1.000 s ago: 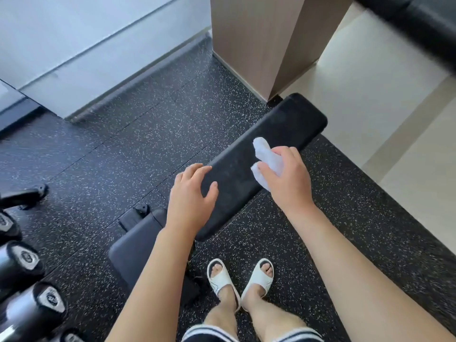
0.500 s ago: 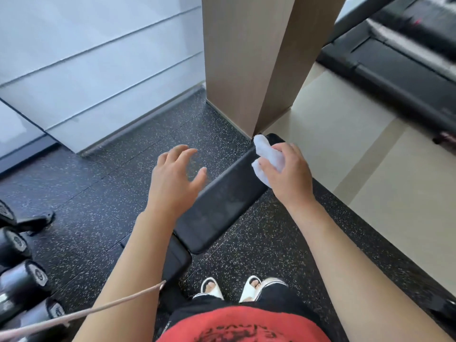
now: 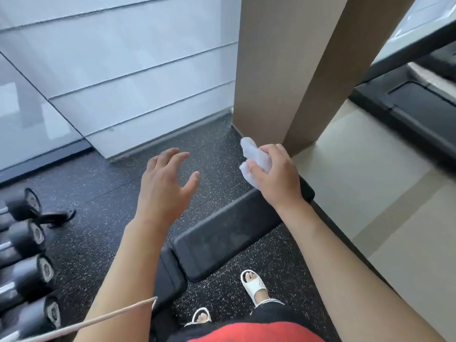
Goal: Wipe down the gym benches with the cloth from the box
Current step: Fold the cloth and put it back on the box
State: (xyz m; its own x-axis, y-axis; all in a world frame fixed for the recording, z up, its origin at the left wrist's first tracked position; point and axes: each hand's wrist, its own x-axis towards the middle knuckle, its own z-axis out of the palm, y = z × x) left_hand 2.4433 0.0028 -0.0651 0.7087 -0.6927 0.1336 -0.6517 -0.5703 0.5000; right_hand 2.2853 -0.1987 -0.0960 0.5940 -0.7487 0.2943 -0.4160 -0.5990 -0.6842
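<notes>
A black padded gym bench [image 3: 229,233] runs from lower centre up to the right over the speckled rubber floor. My right hand [image 3: 276,178] grips a bunched white cloth [image 3: 254,156] in the air above the bench's far end. My left hand [image 3: 165,183] hovers over the floor left of the bench with fingers spread, holding nothing. A second black pad [image 3: 170,282] of the bench shows below my left forearm. No box is in view.
A rack of black dumbbells [image 3: 27,265] lines the left edge. A brown pillar [image 3: 283,70] stands just beyond the bench's far end, next to a grey panelled wall [image 3: 128,70]. A treadmill [image 3: 409,107] sits at right on the pale floor. My sandalled feet [image 3: 254,285] are beside the bench.
The view has tilted up and the bench has dropped lower in frame. Both hands have lifted off the bench; the left now hovers over the floor, the right still holding the cloth.
</notes>
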